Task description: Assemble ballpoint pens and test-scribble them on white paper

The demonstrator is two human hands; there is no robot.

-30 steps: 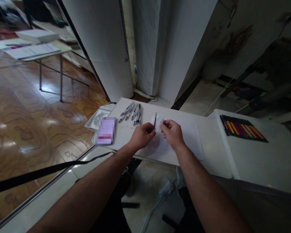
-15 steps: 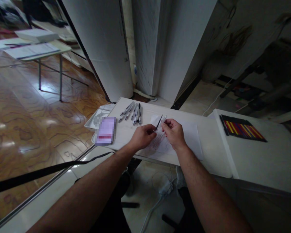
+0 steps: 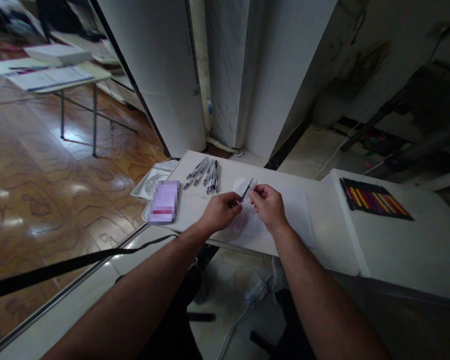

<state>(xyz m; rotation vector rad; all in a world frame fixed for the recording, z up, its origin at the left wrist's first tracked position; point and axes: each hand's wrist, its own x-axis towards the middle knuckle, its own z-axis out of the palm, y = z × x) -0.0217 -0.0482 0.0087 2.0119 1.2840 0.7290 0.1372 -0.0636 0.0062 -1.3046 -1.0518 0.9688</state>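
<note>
My left hand [image 3: 222,211] is closed, with thumb and fingertips pinching a thin dark pen refill [image 3: 247,190] that points up and away. Close beside it, my right hand [image 3: 269,204] is closed on a clear pen barrel [image 3: 254,184], tilted much the same way. The two pieces come very near each other; I cannot tell whether they touch. Under both hands lies a white sheet of paper [image 3: 296,215] with reddish and dark scribbles. Several clear pens with dark parts [image 3: 211,177] lie in a loose bunch beyond my left hand.
On the white table [image 3: 189,210] a phone [image 3: 164,202] lies at the left edge, near a white open box [image 3: 142,186]. A set of coloured pens [image 3: 375,199] rests on the adjoining surface at right. A black strap [image 3: 82,260] crosses at left. Cables [image 3: 232,325] run across the floor below.
The dark refill and the clear barrel have drawn slightly closer together and shifted a little to the right at their tips. Both hands stay almost in place.
</note>
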